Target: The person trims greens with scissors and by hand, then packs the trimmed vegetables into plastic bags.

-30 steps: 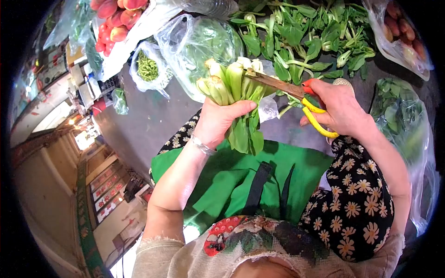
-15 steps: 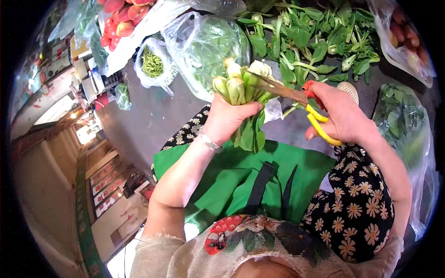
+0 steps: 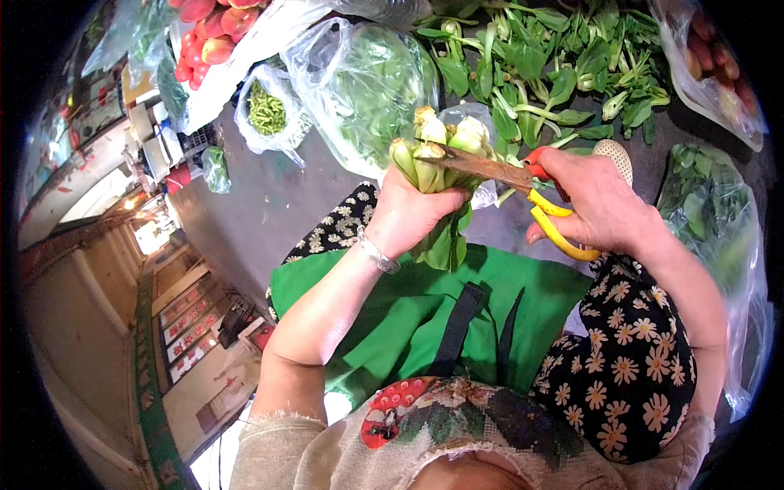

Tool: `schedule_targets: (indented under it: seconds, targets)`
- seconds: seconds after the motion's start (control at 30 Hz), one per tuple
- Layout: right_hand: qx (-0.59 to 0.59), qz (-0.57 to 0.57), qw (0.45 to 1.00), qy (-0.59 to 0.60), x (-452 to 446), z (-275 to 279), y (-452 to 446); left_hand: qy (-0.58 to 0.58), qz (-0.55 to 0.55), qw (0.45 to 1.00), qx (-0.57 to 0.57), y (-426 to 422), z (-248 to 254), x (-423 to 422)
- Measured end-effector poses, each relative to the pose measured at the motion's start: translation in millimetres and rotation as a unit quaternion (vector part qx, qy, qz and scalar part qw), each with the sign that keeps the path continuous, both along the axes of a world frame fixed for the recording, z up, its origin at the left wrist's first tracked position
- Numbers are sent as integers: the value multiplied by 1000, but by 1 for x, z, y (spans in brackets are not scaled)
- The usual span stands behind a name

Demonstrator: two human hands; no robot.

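My left hand [image 3: 412, 214] is wrapped round a bunch of leafy greens [image 3: 433, 173], pale stem ends up and leaves hanging below the fist. In my right hand [image 3: 600, 200] are scissors [image 3: 563, 237] with yellow and red handles and rusty blades. The blades reach left across the stem ends, and their tips lie over the stems. Just behind the bunch sits a clear plastic bag of greens [image 3: 371, 90]. A green apron [image 3: 392, 327] covers my lap below both hands.
Loose greens [image 3: 563, 61] lie spread at the top. Bagged green pieces [image 3: 265, 110] and red fruit [image 3: 216, 49] are at the upper left. On the right are a bag of greens [image 3: 706, 204] and a bag of reddish produce [image 3: 710, 61]. Grey ground [image 3: 253, 196] shows between.
My left hand has moved right with the bunch. The scissor blades now lie lower across the stem ends, and their tips have shifted left relative to the bunch.
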State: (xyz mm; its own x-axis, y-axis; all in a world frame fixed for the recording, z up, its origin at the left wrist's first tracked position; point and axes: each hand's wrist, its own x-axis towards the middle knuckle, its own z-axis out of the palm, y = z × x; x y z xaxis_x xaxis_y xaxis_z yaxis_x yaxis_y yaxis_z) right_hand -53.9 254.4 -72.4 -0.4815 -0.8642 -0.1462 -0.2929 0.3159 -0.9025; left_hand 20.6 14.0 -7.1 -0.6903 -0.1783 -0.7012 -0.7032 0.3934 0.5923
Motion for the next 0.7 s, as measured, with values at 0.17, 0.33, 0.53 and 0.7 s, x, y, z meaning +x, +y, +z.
schedule_targets:
  seconds: [0.17,0.33,0.53,0.7]
  targets:
    - [14,-3,1000,-20,4,-5,2,7,-12,1000,-24,-5,-6,3]
    - [45,-27,987,-153,-1,-8,4,24,13,1000,7,-7,-11,5]
    - [19,-95,993,-61,5,-22,12,-11,-19,998,-65,-2,5,-6]
    - [6,-78,996,49,5,-26,11,3,-27,998,-53,-2,-1,1]
